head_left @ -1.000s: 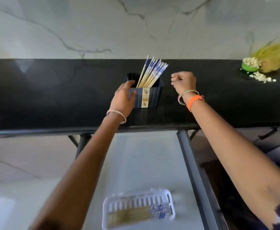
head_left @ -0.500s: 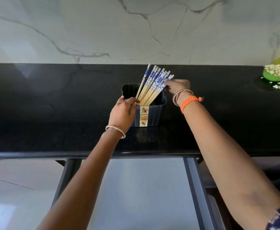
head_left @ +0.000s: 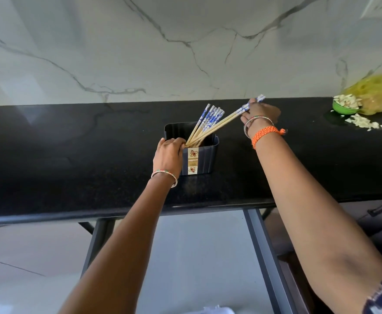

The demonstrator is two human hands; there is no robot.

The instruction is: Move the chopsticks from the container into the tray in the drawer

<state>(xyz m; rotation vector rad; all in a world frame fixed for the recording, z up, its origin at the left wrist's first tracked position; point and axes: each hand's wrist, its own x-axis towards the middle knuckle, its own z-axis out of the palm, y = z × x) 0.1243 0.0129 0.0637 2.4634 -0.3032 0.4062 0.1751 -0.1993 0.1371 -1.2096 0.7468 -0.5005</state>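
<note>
A dark blue container (head_left: 204,158) with a floral label stands on the black counter (head_left: 72,159). Several chopsticks (head_left: 209,117) with blue-and-white tops lean in it. My left hand (head_left: 169,154) grips the container's left rim. My right hand (head_left: 259,113) is closed on the patterned tops of a few chopsticks (head_left: 227,120), which slant out to the right with their tips still inside the container. The white tray (head_left: 217,310) shows only as a sliver at the bottom edge, in the open drawer (head_left: 197,257).
A green bowl (head_left: 344,108) of pale pieces and a yellow bag (head_left: 375,94) sit at the counter's far right, with scattered bits beside them. A marble wall rises behind. The drawer's dark side rails run down either side below the counter edge.
My right hand closed on a few chopsticks and drew their tops out to the right, away from the bunch. My left hand stayed on the container. The view tilted up, so the tray slid out of sight.
</note>
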